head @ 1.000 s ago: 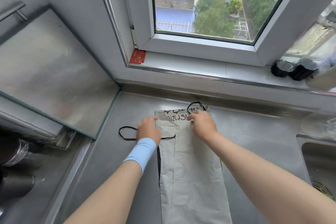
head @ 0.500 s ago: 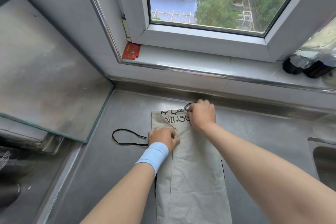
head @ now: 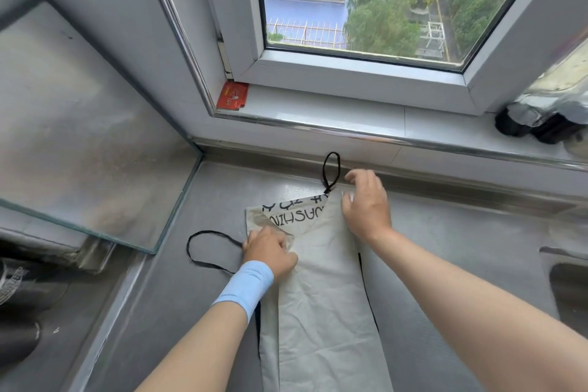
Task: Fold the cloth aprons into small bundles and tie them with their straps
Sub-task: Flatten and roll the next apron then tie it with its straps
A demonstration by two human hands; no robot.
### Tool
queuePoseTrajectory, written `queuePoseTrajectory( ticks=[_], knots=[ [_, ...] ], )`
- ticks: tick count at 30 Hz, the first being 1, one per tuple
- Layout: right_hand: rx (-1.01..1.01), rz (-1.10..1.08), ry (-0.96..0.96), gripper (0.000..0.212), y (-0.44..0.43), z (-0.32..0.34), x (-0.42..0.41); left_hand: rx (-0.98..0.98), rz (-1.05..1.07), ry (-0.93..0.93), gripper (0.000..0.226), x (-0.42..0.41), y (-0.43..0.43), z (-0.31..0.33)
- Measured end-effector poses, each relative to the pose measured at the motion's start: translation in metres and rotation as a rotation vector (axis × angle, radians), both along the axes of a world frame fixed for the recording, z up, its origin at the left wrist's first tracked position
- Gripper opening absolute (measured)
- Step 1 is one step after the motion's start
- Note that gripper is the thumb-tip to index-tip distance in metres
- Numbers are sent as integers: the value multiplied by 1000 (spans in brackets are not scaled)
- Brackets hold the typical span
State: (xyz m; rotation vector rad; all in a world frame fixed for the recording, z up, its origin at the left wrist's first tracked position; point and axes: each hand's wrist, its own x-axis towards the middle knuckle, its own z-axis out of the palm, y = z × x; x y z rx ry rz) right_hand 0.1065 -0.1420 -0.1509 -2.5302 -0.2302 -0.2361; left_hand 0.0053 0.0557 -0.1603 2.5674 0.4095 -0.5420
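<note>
A pale grey cloth apron (head: 321, 289) lies folded into a long narrow strip on the steel counter (head: 197, 264), black printed letters showing at its far end. A black strap loop (head: 331, 170) sticks out past that far end toward the wall. Another black strap loop (head: 203, 247) lies on the counter to the left. My left hand (head: 270, 253), with a light blue wristband, presses the apron's left fold with curled fingers. My right hand (head: 366, 204) hovers over the apron's far right corner, fingers spread and relaxed, holding nothing.
A glass panel (head: 82, 149) leans at the left over the counter's edge. A red card (head: 232, 95) lies on the window sill, dark bottles (head: 534, 124) stand at its right end. A sink (head: 569, 289) opens at the right.
My right hand has let go of the far strap loop and opened; the loop now lies stretched out toward the wall. My left hand stays on the left fold.
</note>
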Motion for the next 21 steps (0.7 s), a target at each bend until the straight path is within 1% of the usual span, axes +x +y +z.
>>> queuePoseTrajectory(
  ticks=[2,3,5,6,8,10,12,14,15,17,19,21],
  knots=[
    [-159,164,-7,43,-1,-14,-18,-20,-51,-23,22,-3,4,-2],
    [-238,267,44,50,1,-19,-26,-20,-74,-40,21,-6,5,-2],
    [-442,428,223,65,5,-28,-35,15,-79,-82,17,-13,6,-3],
    [-543,456,299,72,6,-32,-38,62,-74,-105,21,-16,6,-3],
    [-656,449,342,81,7,-38,-44,194,-61,-133,43,-23,1,-1],
    [-625,394,319,84,8,-39,-51,249,-55,-103,60,-29,-3,-2],
    [-519,365,211,78,7,-38,-65,227,-129,-4,79,-35,-3,-11],
    [-462,435,82,71,4,-42,-83,234,-243,79,92,-33,1,-16],
    [-458,492,53,70,2,-46,-93,227,-269,99,93,-27,3,-17],
    [-493,558,53,69,-5,-54,-105,216,-282,131,92,-11,7,-13],
    [-563,537,87,68,-11,-58,-108,261,-293,137,92,-1,7,-5],
    [-622,514,123,68,-11,-57,-105,300,-293,89,93,-4,3,1]
  ],
)
